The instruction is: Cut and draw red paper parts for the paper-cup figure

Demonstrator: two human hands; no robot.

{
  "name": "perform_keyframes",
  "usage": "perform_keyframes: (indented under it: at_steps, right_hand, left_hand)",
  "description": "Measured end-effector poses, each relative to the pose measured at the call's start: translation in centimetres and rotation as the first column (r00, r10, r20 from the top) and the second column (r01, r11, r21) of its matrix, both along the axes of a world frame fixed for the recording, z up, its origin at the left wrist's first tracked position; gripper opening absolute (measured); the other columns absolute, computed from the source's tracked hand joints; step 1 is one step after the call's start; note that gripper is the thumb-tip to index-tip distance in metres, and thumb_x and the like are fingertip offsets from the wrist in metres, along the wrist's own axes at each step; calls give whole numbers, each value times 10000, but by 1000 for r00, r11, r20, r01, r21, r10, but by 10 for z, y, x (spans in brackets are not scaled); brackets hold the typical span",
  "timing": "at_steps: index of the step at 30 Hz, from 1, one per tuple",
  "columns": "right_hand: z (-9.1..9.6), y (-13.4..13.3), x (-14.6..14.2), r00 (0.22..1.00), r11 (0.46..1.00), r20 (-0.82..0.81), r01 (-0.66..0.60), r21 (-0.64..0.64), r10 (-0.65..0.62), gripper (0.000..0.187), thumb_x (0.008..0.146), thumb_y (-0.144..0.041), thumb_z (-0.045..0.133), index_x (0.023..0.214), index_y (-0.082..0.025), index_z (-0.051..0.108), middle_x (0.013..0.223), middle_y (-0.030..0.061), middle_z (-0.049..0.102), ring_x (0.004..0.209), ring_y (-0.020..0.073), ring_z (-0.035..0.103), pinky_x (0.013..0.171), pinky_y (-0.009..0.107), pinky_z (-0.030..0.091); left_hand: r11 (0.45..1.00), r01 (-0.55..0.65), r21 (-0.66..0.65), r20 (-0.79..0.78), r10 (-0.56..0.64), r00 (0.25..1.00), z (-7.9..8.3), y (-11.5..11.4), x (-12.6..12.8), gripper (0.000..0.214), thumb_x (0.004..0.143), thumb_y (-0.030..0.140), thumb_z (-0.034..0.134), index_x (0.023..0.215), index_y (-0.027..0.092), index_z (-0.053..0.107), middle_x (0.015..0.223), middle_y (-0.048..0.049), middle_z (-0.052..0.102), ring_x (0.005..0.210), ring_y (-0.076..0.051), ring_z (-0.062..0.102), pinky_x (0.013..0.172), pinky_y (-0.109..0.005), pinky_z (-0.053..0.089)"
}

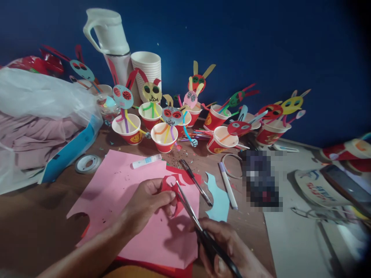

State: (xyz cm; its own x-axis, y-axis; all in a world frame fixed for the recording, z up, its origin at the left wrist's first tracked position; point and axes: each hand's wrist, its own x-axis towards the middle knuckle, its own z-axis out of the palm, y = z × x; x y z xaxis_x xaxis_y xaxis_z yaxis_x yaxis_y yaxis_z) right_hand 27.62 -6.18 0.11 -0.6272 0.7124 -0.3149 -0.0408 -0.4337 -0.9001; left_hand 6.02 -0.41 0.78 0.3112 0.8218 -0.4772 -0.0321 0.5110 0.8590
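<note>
My left hand [155, 200] pinches a small piece of red paper [167, 184] with a round opening cut in it, through which pink shows. Closed around the black handles of a pair of scissors [189, 212] is my right hand [228, 239]. The scissor blades point up and left, their tips at the edge of the red paper; whether they touch it I cannot tell. Beneath both hands lies a large pink sheet [116, 185] with a curved notch at its left edge. Red paper shows from under it.
Glue stick [147, 161], black pen [195, 181], white marker [228, 187] and blue paper scrap [217, 199] lie around the pink sheet. Behind stand several red cups [165, 141] with paper creature heads, stacked cups [147, 73] and a white jug [108, 33]. Tape roll [87, 164] sits left.
</note>
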Motion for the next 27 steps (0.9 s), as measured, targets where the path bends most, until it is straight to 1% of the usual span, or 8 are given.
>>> perform_keyframes:
  at_steps: [3, 6, 10, 13, 16, 20, 24, 27]
  right_hand:
    - [-2, 1, -2, 1000, 1000, -3, 13, -21, -13, 652, 678, -668, 607, 1075, -151, 576, 598, -36, 445, 482, 55, 364, 447, 176, 271]
    - [-4, 2, -3, 1000, 999, 9, 23, -27, -23, 672, 654, -682, 617, 1060, -147, 578, 617, -33, 449, 499, 60, 370, 455, 182, 275]
    - [-3, 4, -7, 999, 1000, 37, 29, -9, -29, 670, 647, -707, 598, 993, -134, 593, 593, -40, 432, 484, 60, 360, 446, 191, 257]
    - [-2, 4, -9, 999, 1000, 33, 23, -6, -23, 665, 649, -710, 593, 985, -135, 583, 598, -38, 430, 485, 62, 356, 447, 194, 258]
    - [1, 4, -9, 999, 1000, 47, 14, 13, -14, 639, 664, -710, 578, 948, -137, 579, 602, -34, 428, 500, 70, 366, 461, 201, 272]
    - [8, 7, -13, 999, 999, 52, 12, 52, -14, 613, 694, -708, 545, 904, -132, 572, 642, -8, 463, 532, 86, 404, 481, 211, 312]
    - [17, 14, -20, 996, 994, 67, 51, 97, -58, 640, 671, -725, 550, 884, -124, 601, 608, -5, 480, 496, 86, 407, 451, 210, 317]
    - [21, 16, -24, 993, 993, 89, 64, 103, -73, 653, 659, -736, 549, 880, -126, 617, 593, -3, 492, 480, 86, 404, 433, 209, 315]
  left_hand:
    - [999, 41, -19, 6, -41, 999, 0, -2, 3, 145, 778, 228, 538, 684, 130, 590, 595, -8, 611, 510, -85, 508, 507, -220, 333]
    - [997, 72, -26, -21, -73, 997, 2, -3, 6, 138, 755, 217, 540, 658, 128, 580, 583, -5, 600, 506, -88, 501, 501, -225, 331]
    - [997, 66, -44, -39, -68, 997, 6, -4, 9, 121, 726, 205, 539, 635, 132, 572, 545, 11, 579, 489, -91, 508, 493, -222, 342]
    - [996, 55, -66, -28, -57, 998, 9, -4, 11, 96, 697, 189, 543, 623, 136, 573, 516, 22, 572, 472, -91, 511, 481, -211, 361]
    - [996, 42, -85, -16, -43, 999, 11, -4, 12, 86, 675, 180, 547, 607, 137, 577, 483, 27, 566, 455, -89, 512, 469, -200, 374]
    - [994, 38, -101, -16, -40, 999, 12, -4, 13, 100, 678, 196, 553, 610, 132, 587, 480, 21, 572, 446, -84, 511, 459, -191, 379]
    - [994, 40, -104, -16, -42, 999, 12, -5, 14, 104, 685, 201, 545, 622, 130, 590, 512, 4, 603, 465, -87, 530, 473, -189, 397]
    - [994, 23, -104, -14, -25, 1000, 11, -5, 15, 109, 683, 204, 549, 621, 126, 593, 518, -2, 612, 462, -85, 532, 463, -181, 397]
